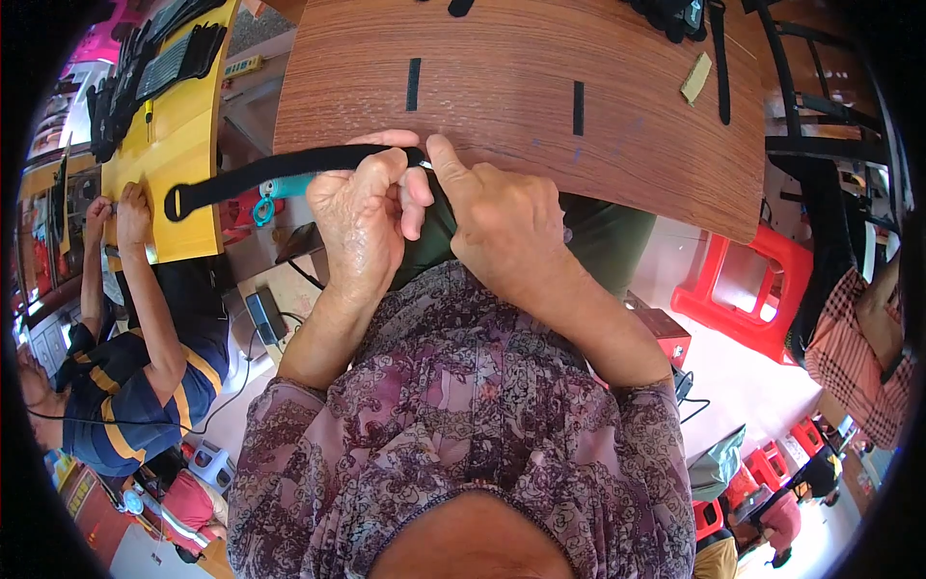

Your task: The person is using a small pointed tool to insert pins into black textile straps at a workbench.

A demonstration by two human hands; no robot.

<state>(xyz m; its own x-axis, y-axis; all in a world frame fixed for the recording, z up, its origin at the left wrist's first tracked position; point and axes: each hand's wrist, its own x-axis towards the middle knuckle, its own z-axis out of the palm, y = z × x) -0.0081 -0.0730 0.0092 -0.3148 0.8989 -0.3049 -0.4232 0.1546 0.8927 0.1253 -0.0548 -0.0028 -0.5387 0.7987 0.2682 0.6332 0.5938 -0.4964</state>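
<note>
A black fabric strap (280,171) stretches out to the left above the near edge of the table. At its far left end is a rounded tab with a slot. My left hand (355,217) pinches the strap near its right end, thumb and fingers closed round it. My right hand (506,212) is beside that end, its index finger stretched toward the strap and its other fingers curled under. A small pale, shiny bit shows between the index fingertip and the strap; what it belongs to is hidden by the hand.
Two short black strips (413,84) lie on the brown wooden table (502,58). Black straps (723,77) and a yellowish block (694,79) are at its right. A co-worker's hands (133,214) rest at a yellow table (183,125) on the left. A red stool (743,289) stands right.
</note>
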